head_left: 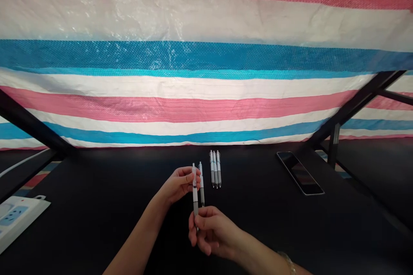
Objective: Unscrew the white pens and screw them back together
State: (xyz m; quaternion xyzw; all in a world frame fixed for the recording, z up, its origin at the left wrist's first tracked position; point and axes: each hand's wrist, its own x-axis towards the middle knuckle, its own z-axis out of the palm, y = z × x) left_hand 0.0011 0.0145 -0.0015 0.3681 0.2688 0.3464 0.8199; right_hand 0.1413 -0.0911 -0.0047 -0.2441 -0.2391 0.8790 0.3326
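Observation:
Upright between my hands is a white pen with a grey grip (195, 193). Its upper part is pinched by my left hand (180, 184), thumb in front and fingers curled behind. Near the tip, the thumb and fingers of my right hand (216, 230) close on the same pen. A second white and grey pen (202, 189) is just behind and to the right, close to my left fingertips; whether they touch it I cannot tell. Farther back, three similar pens (215, 169) lie side by side on the black table (251, 206), tips toward me.
A dark phone (300, 173) lies on the right of the table. At the left edge is a white power strip (22, 219). Black frame bars (355, 107) slope up at both sides, and a striped plastic sheet (206, 86) hangs behind the table.

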